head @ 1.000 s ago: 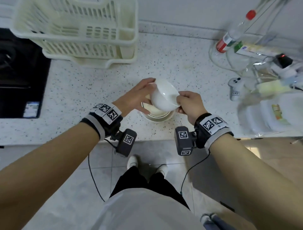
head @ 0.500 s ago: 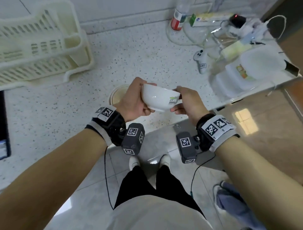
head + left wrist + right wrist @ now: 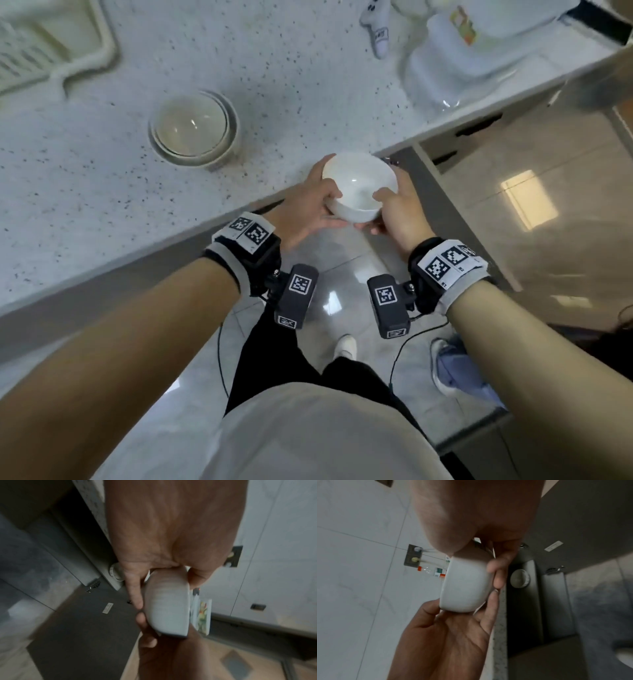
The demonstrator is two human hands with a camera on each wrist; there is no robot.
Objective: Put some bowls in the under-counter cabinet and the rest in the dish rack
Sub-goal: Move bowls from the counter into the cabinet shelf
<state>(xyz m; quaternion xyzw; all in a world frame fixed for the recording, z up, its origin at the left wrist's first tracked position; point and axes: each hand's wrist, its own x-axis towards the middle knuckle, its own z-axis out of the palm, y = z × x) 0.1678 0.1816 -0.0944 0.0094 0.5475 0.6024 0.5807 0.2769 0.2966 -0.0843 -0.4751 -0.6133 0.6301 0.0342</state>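
A white bowl [image 3: 356,185] is held upright in the air just past the counter's front edge, over the floor. My left hand [image 3: 308,212] grips its left side, thumb on the rim and fingers under the base. On the other side my right hand [image 3: 397,209] holds it, thumb over the rim. The wrist views show the same white bowl [image 3: 167,605] [image 3: 465,586] side-on between both hands. A stack of cream bowls [image 3: 193,128] stands on the speckled counter [image 3: 102,192]. The cream dish rack [image 3: 51,44] shows at the top left corner.
Plastic-wrapped white containers [image 3: 455,48] and a small white controller [image 3: 378,25] lie at the counter's right end. A dark cabinet door [image 3: 455,219] hangs open below the counter edge. A second person's blue-clad foot [image 3: 455,370] is on the tiled floor at right.
Both hands have carried the bowl off the stack, turned it upright and brought it toward the counter's front edge and lower. The view has tilted down and right.
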